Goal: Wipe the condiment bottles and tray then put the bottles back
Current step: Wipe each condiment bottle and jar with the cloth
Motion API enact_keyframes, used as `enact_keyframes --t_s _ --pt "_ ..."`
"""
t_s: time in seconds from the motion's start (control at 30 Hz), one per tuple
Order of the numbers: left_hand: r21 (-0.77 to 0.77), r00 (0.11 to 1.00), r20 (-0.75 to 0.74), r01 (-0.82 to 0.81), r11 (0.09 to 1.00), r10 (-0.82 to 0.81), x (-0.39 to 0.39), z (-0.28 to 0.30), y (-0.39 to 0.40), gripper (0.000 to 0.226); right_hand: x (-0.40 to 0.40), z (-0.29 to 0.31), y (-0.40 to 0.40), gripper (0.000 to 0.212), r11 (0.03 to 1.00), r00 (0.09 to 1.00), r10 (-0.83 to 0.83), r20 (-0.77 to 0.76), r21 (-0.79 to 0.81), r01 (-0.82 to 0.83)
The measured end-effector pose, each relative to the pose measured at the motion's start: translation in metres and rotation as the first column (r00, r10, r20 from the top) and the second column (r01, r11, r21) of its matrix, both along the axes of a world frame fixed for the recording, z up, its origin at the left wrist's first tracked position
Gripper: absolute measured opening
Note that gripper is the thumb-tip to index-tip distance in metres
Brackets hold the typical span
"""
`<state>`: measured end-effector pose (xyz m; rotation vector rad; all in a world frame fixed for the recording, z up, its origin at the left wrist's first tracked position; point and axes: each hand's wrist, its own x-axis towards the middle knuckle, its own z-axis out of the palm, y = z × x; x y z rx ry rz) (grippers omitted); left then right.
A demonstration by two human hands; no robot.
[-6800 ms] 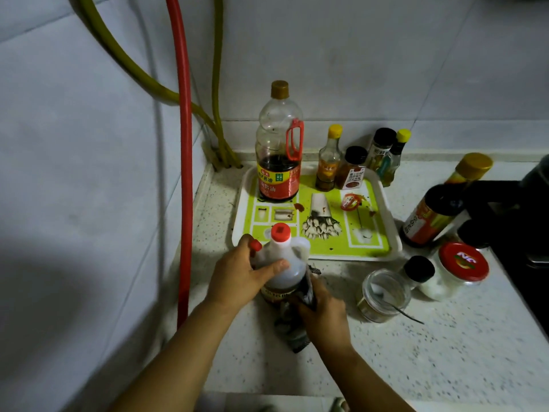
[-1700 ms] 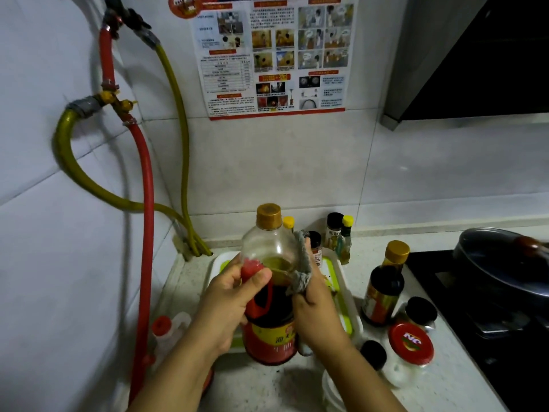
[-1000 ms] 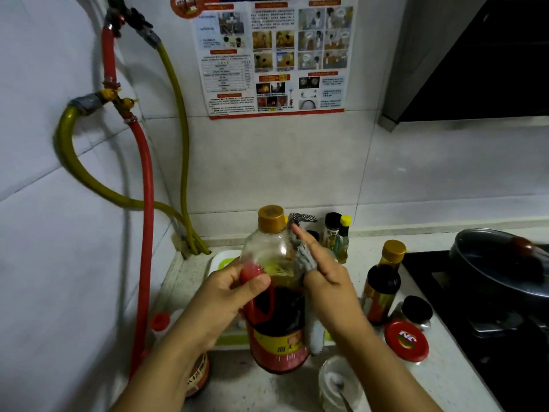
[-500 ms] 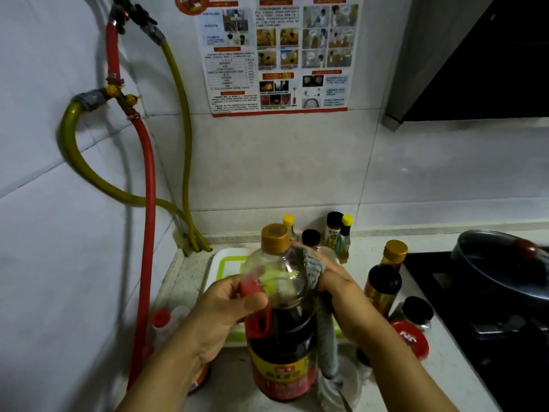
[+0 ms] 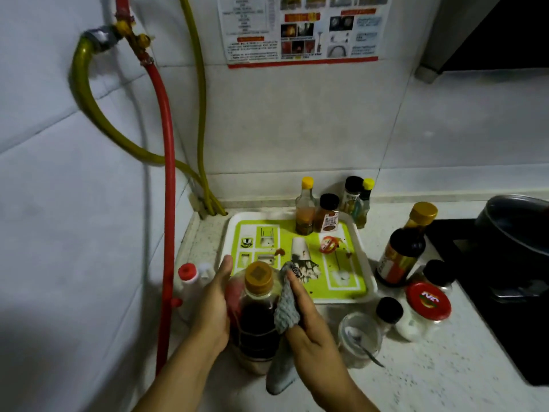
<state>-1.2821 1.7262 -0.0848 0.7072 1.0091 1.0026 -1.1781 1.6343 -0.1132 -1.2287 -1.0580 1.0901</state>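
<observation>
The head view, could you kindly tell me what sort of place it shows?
Most likely a home kitchen counter: a stove with a pan on the right, sauce bottles on a green tray, and gas hoses along the tiled wall.

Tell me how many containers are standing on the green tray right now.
2. A yellow-capped bottle and a black-capped jar stand together at the back of the tray. Two more small bottles stand just behind its rim.
</observation>
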Motion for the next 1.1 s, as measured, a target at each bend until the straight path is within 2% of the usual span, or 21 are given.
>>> enact_keyframes --t_s 0.07,0.2,0.27,0.33,0.37,0.43,0.47,0.53,0.6,0.67,0.7,0.77,0.87,0.93,1.03,1.1 --pt "0.001 1.000 0.011 -0.012 1.000 0.012 -0.001 -0.002 -0.002 0.042 -0.002 -0.001 -0.002 0.065 1.000 1.000 -0.015 0.006 -0.001 0.015" --pt "0.022 0.992 -0.042 0.117 0.993 -0.116 0.000 -0.005 0.003 0.041 -0.006 -0.003 -0.007 0.064 0.995 0.992 -0.101 0.080 0.033 0.099" --pt "0.031 0.986 -0.104 0.134 0.990 -0.130 0.003 -0.008 0.011 0.063 -0.009 -0.007 -0.011 0.069 0.984 0.977 -0.175 0.124 0.041 0.171" --pt "0.052 0.957 -0.257 0.154 0.987 -0.135 0.004 -0.025 0.020 0.083 -0.013 -0.011 -0.016 0.071 0.973 0.958 -0.232 0.170 0.053 0.226" --pt "0.093 0.936 -0.341 0.125 0.988 -0.087 0.004 -0.027 0.018 0.075 -0.015 -0.012 -0.018 0.072 0.967 0.947 -0.253 0.200 0.064 0.245" --pt "0.296 0.868 -0.485 0.045 0.954 0.109 0.001 -0.019 0.008 0.041 -0.017 -0.013 -0.021 0.072 0.962 0.922 -0.273 0.274 0.092 0.258" --pt "0.378 0.832 -0.524 0.035 0.925 0.183 -0.001 -0.015 -0.002 0.037 -0.017 -0.012 -0.021 0.072 0.962 0.908 -0.272 0.318 0.108 0.251" --pt "0.447 0.860 -0.480 0.069 0.892 0.173 -0.007 -0.011 -0.021 0.044 -0.016 -0.011 -0.019 0.070 0.967 0.883 -0.251 0.396 0.144 0.210" --pt "0.499 0.888 -0.451 0.167 0.850 0.091 -0.016 -0.020 -0.027 0.064 -0.012 -0.011 -0.015 0.070 0.971 0.877 -0.229 0.422 0.159 0.177" --pt "0.488 0.838 -0.545 0.347 0.801 -0.031 -0.023 -0.035 -0.020 0.084 -0.007 -0.011 -0.013 0.071 0.978 0.888 -0.196 0.416 0.144 0.148" --pt "0.478 0.801 -0.598 0.394 0.785 -0.038 -0.026 -0.038 -0.016 0.086 -0.005 -0.011 -0.011 0.070 0.981 0.897 -0.180 0.404 0.136 0.136" --pt "0.477 0.745 -0.667 0.417 0.774 0.009 -0.026 -0.040 -0.009 0.087 0.002 -0.007 -0.009 0.068 0.985 0.920 -0.162 0.356 0.120 0.127" --pt "0.466 0.715 -0.699 0.446 0.764 0.009 -0.025 -0.034 -0.001 0.099 0.016 0.000 0.002 0.068 0.992 0.961 -0.104 0.258 0.102 0.080" --pt "0.450 0.713 -0.700 0.461 0.765 -0.018 -0.028 -0.032 0.003 0.099 0.027 0.001 0.012 0.071 0.995 0.980 -0.033 0.194 0.095 0.015" --pt "0.414 0.710 -0.697 0.508 0.756 -0.096 -0.035 -0.026 0.008 0.086 0.040 0.001 0.028 0.067 0.990 0.991 0.109 0.081 0.076 -0.115" --pt "0.387 0.705 -0.693 0.542 0.746 -0.152 -0.038 -0.023 0.014 0.085 0.044 0.002 0.036 0.065 0.989 0.990 0.131 0.059 0.063 -0.135"
